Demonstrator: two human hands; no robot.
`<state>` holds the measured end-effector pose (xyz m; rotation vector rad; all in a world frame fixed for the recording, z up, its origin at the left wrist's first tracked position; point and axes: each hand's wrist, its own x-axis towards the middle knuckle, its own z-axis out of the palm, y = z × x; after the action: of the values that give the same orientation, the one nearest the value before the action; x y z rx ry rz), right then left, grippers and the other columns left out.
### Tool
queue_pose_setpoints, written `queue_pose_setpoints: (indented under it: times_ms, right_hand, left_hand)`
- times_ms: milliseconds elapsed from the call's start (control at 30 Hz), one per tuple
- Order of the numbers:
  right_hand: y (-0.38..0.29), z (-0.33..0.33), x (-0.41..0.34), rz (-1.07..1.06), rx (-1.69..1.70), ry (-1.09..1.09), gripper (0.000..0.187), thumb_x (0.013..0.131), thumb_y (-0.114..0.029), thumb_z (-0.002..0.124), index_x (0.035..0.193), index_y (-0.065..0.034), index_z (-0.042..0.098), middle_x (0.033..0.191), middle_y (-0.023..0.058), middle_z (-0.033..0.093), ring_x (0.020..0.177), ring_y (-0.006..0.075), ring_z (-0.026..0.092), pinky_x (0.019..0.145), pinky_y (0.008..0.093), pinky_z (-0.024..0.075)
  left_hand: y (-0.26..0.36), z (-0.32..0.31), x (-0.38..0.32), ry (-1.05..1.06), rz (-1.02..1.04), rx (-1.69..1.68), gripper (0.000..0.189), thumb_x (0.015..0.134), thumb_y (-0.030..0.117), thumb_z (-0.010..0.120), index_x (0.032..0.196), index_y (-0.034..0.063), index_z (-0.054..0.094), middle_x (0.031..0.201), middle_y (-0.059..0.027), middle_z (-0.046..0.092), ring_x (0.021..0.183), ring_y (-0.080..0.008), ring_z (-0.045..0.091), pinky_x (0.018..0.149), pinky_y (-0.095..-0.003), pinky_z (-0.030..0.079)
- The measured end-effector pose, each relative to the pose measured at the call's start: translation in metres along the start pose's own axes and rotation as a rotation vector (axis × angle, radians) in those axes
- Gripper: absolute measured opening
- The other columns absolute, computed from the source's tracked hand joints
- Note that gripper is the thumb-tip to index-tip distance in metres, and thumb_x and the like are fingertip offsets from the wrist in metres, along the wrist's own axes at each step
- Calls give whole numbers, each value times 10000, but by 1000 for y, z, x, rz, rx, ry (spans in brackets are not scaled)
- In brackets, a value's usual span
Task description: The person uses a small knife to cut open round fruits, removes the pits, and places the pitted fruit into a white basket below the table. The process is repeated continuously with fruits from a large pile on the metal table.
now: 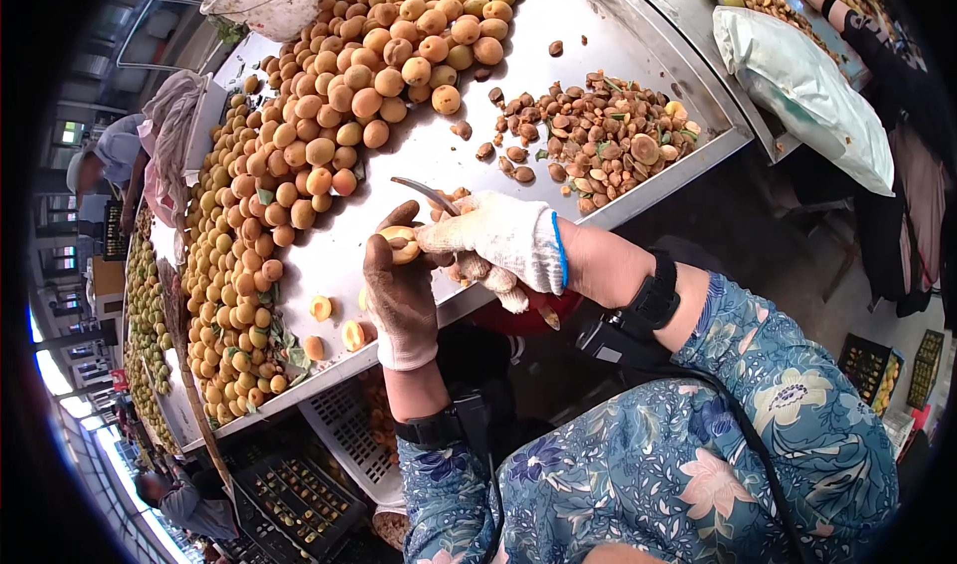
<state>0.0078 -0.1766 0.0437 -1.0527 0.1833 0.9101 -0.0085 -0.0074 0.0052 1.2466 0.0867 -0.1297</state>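
Observation:
My left hand (pixel 404 295), in a brown-stained knit glove, holds a cut-open apricot (pixel 404 248) with its brown pit showing inside. In a white knit glove with a blue cuff edge, my right hand (pixel 497 237) grips a knife (pixel 428 193), its thin curved blade pointing up and left. The right thumb touches the apricot. Both hands are over the front edge of a steel table (pixel 463 153). Cut apricot halves (pixel 353 334) lie left of my left hand. A large heap of whole apricots (pixel 359 101) spreads beyond it. Beyond my right hand is a pile of pits (pixel 609 134).
A raised metal rim (pixel 673 169) borders the table. A white bucket (pixel 275 2) stands at the far side; a long stick (pixel 196 392) leans at left. Below are a white basket (pixel 351 437) and black crates (pixel 299 500). A white sack (pixel 804 89) and a co-worker's arm (pixel 834 11) are at right.

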Motion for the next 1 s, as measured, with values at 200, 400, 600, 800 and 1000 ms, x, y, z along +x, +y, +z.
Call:
queue_pose_setpoints:
  times_ms: [200,400,600,800,1000]
  right_hand:
    - [-9,0,4,-425,111,248,187,900,-244,645,903,-58,624,612,-3,552,450,64,501,373,244,442]
    - [-22,-19,-1,-731,656,320,297,974,-349,502,845,-85,545,461,38,467,342,189,467,281,327,392]
    - [-27,-32,-12,-814,676,373,279,978,-341,507,823,-111,538,536,7,486,403,132,482,359,310,448]
    - [-30,-32,-13,-932,638,441,239,973,-294,534,846,-92,542,565,13,516,382,117,475,347,261,436]
    - [-34,-36,-22,-978,600,496,209,964,-286,555,849,-112,551,586,-9,514,391,101,466,345,249,412]
  left_hand:
    - [-8,0,4,-13,-97,-47,714,942,610,381,1204,-44,497,865,-82,551,621,-176,570,577,-287,503]
    - [-10,25,-6,-111,34,88,652,964,432,484,1393,-42,356,1101,-83,540,794,-123,533,745,-241,480]
    - [-18,46,-9,-180,-24,152,638,961,403,525,1378,-48,355,1207,-139,519,955,-198,615,875,-331,516]
    - [-26,50,-11,-160,-39,-159,610,968,383,516,1344,-74,369,1181,-172,533,1028,-262,606,885,-358,524]
    - [-21,49,-8,-190,-38,253,665,917,369,617,1375,-39,360,1172,-143,553,1003,-223,600,844,-325,526]
